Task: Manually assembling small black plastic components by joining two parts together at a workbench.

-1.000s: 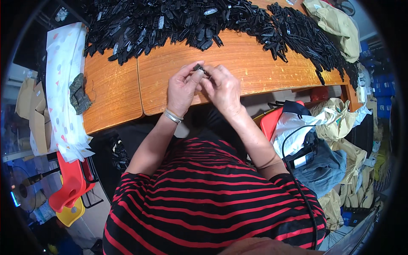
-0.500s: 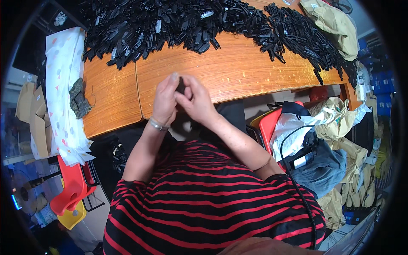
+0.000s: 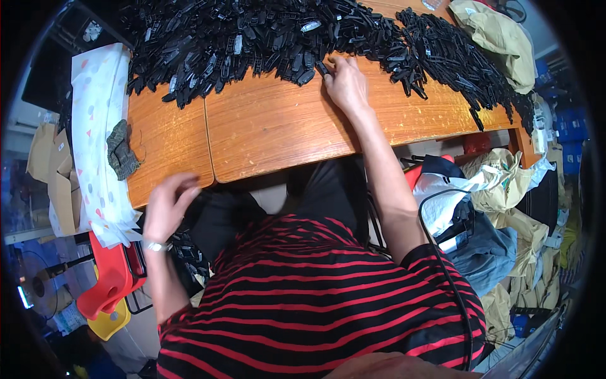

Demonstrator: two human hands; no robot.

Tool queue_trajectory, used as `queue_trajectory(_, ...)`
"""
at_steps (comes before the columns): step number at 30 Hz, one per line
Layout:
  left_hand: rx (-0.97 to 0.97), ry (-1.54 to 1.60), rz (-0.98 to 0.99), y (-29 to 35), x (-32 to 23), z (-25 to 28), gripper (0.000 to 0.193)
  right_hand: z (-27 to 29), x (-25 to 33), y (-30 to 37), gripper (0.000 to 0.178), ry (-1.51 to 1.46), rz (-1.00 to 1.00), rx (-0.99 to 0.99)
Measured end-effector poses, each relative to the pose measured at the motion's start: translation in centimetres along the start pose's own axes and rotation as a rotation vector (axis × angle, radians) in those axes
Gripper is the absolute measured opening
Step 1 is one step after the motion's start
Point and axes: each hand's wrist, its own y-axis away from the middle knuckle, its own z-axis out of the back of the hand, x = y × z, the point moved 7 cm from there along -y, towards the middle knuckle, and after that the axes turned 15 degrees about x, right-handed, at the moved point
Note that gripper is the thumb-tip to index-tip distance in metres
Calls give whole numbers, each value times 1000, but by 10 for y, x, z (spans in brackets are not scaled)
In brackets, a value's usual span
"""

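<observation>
At the near edge of a big heap of small black plastic pieces (image 3: 252,38), my right hand (image 3: 347,83) is stretched out over the table. Its thumb and forefinger close on one dark, oblong plastic piece (image 3: 323,68); the piece's exact kind is too small to tell. My left hand (image 3: 168,205), with a metal band on the wrist, hangs by the table's front left edge. Its fingers are loosely curved, the thumb stands apart, and nothing shows in them. Below that wrist, more black pieces (image 3: 197,260) lie beside my leg, partly hidden by my arm.
The wooden table (image 3: 278,126) has a seam left of centre. A dark knitted glove-like item (image 3: 121,151) lies beside a white patterned sheet (image 3: 98,126) on the left. Red chairs (image 3: 107,284), a cable (image 3: 435,252) and brown bags (image 3: 499,180) stand around me.
My hands, together over the table before, have separated. The right went forward to the heap's edge; the left came back and leftward. The dark thing between them no longer shows there.
</observation>
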Motion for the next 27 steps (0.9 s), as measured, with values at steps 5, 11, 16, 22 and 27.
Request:
queue_trajectory(5,-236,-318,-407,-96,-94,-25,29,-21,25,-13,37,89,89,65)
queue_trajectory(11,-496,-506,-575,-179,-146,-47,40,-38,66,21,30,16,349,87)
queue_trajectory(16,-451,-578,-545,-210,-134,-66,43,11,19,36,26,-112,323,-30)
queue_trajectory(22,-476,-547,-630,-223,-175,-68,35,92,-84,60,15,140,-27,-562)
queue_trajectory(27,-400,-677,-640,-254,-189,-78,27,102,-119,24,34,221,-247,-565)
